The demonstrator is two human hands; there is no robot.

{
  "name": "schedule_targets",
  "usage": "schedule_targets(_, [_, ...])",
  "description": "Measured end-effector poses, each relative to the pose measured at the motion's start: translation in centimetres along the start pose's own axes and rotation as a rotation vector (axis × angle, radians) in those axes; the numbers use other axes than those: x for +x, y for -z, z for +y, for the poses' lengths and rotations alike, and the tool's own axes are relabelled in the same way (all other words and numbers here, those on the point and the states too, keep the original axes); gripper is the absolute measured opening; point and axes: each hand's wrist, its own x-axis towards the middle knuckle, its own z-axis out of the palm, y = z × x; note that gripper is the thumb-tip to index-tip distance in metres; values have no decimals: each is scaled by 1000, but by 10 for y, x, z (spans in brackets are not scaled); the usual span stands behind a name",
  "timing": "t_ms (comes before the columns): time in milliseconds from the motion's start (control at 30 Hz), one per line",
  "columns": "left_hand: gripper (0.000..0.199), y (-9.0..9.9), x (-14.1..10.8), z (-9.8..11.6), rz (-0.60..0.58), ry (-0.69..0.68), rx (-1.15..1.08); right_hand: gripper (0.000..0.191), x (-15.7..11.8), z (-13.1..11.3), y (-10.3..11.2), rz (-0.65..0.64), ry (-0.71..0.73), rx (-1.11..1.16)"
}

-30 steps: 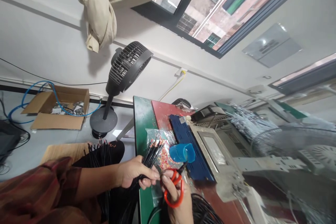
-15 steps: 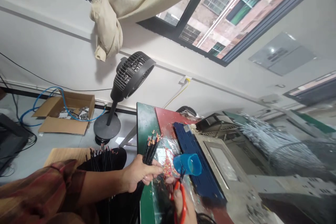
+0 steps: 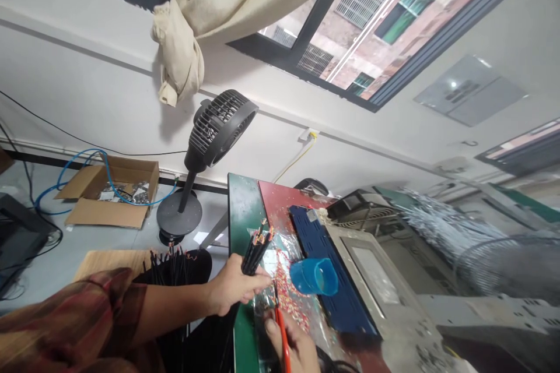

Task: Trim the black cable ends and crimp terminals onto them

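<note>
A bundle of black cables (image 3: pixel 254 252) with stripped, copper-coloured ends is gripped in my left hand (image 3: pixel 234 287), at the table's left edge. My right hand (image 3: pixel 297 341) holds orange-handled scissors (image 3: pixel 282 332), their dark tips up beside my left fingertips. What lies between those fingertips is too small to make out. Under and beside the scissors, many small red and yellow scraps (image 3: pixel 291 303) cover a clear plastic sheet. A blue cup (image 3: pixel 314 276) lies tilted just right of the scraps. More black cables (image 3: pixel 170 265) with bare ends rest near my lap.
A green and red table (image 3: pixel 240 198) carries a dark blue panel (image 3: pixel 335 274) and a grey machine (image 3: pixel 371 274). Beyond its left side stand a black fan (image 3: pixel 223 128) and an open cardboard box (image 3: pixel 109 189) with blue cable over it. Another fan (image 3: pixel 503 268) is at the right.
The scissors have moved left to my left fingertips and turned, so the handles show edge-on. My right hand has shifted slightly left. The cable bundle has tilted a little to the right.
</note>
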Motion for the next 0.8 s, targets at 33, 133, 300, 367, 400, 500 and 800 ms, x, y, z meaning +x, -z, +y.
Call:
schedule_targets(33, [34,0,1,-1,-2,-15,15,40,0,0,0,-1,-4,-10])
schedule_targets(133, [35,-2,3,-4,-1,-33,43,42,1,0,-2,16,-16,-18])
schedule_targets(300, [35,-5,6,-5,29,-16,57,42,2,2,-2,31,-26,-42])
schedule_targets(367, [34,-6,6,-5,30,-24,62,42,2,3,-1,20,-29,-56])
schedule_targets(400, [34,-6,6,-6,30,-31,64,42,2,4,-1,17,-33,-60])
schedule_targets(500, [34,-7,7,-7,45,-30,68,43,3,7,-1,11,-44,-69])
schedule_targets(800, [32,-7,9,-9,44,-13,96,48,1,10,-3,9,-110,-3])
